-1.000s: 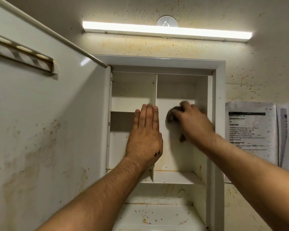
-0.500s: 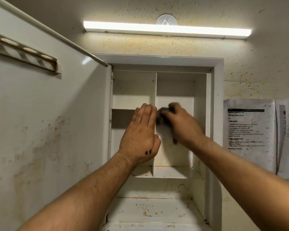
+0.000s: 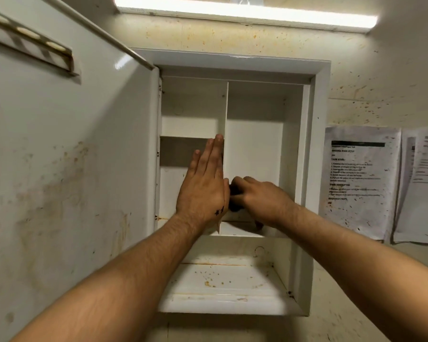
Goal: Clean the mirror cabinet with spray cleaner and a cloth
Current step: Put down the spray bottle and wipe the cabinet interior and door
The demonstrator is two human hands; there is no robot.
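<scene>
The white mirror cabinet (image 3: 318, 149) hangs open on the wall, its shelves bare. A vertical divider (image 3: 225, 107) splits the upper part in two. My left hand (image 3: 204, 186) lies flat with straight fingers against the front edge of that divider. My right hand (image 3: 262, 198) grips a dark cloth (image 3: 234, 201) low in the right compartment, pressed by the divider just above the shelf. Most of the cloth is hidden by my fingers. No spray bottle is in view.
The cabinet door (image 3: 59, 169) stands swung open at the left, stained with brownish marks. The bottom shelf (image 3: 223, 282) carries rust spots. A strip light (image 3: 245, 14) glows above. Printed sheets (image 3: 358, 178) are stuck on the spattered wall to the right.
My right hand has slid the cloth down from mid-height to the bottom of the right compartment. My left hand stays flat on the divider.
</scene>
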